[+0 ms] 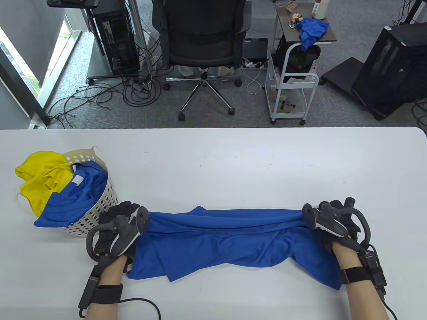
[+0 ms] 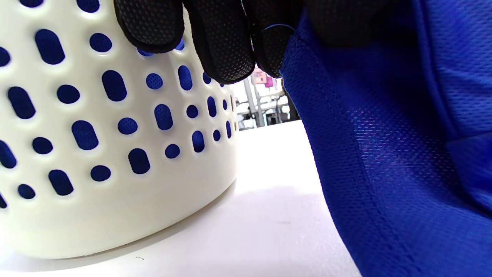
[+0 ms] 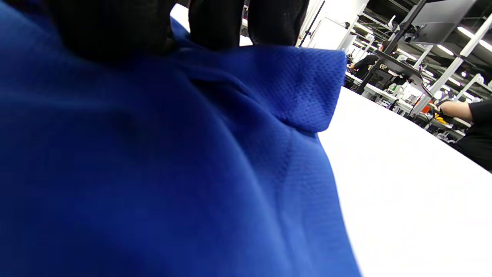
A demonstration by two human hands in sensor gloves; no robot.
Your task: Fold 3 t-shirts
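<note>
A blue t-shirt (image 1: 227,240) is stretched across the near part of the white table (image 1: 233,160), bunched along its far edge. My left hand (image 1: 125,218) grips its left end beside the basket; in the left wrist view the gloved fingers (image 2: 226,42) pinch the blue cloth (image 2: 384,154). My right hand (image 1: 330,216) grips the right end; in the right wrist view the fingers (image 3: 215,23) hold a fold of the cloth (image 3: 192,154). A second blue t-shirt (image 1: 71,196) and a yellow one (image 1: 41,180) lie in the basket.
A cream perforated basket (image 1: 100,206) stands at the near left, close to my left hand; its wall (image 2: 96,154) fills the left wrist view. Beyond the table's far edge are an office chair (image 1: 201,36) and a small cart (image 1: 293,66).
</note>
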